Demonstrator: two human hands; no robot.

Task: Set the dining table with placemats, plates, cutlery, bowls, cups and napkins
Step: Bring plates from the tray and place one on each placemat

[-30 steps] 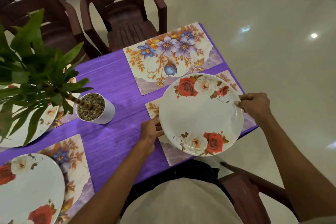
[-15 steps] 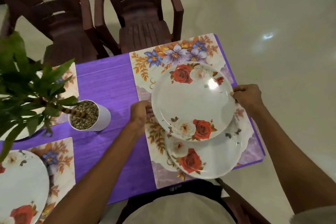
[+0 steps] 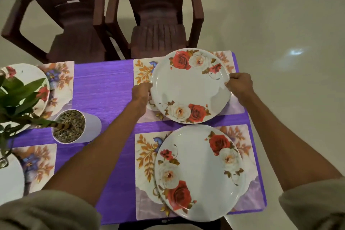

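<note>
Far left, a rose plate (image 3: 24, 87) sat on its placemat (image 3: 61, 84), half hidden by the plant's leaves (image 3: 20, 95). The white pot (image 3: 78, 127) next to it held gravel around the plant stem, nothing else I could see. Then the action: left hand (image 3: 141, 92) pinched one rim and right hand (image 3: 239, 86) gripped the opposite rim of the far plate (image 3: 190, 86), which was over the far placemat (image 3: 143, 73), touching down or just above, couldn't tell. It looked stiff, glossy and probably slick, maybe melamine, so fairly light; holding opposite rims seemed the safest grip. The near plate (image 3: 199, 172) already lay on the near placemat (image 3: 147, 173), both plates bare. All on the purple tabletop (image 3: 104, 87).
</note>
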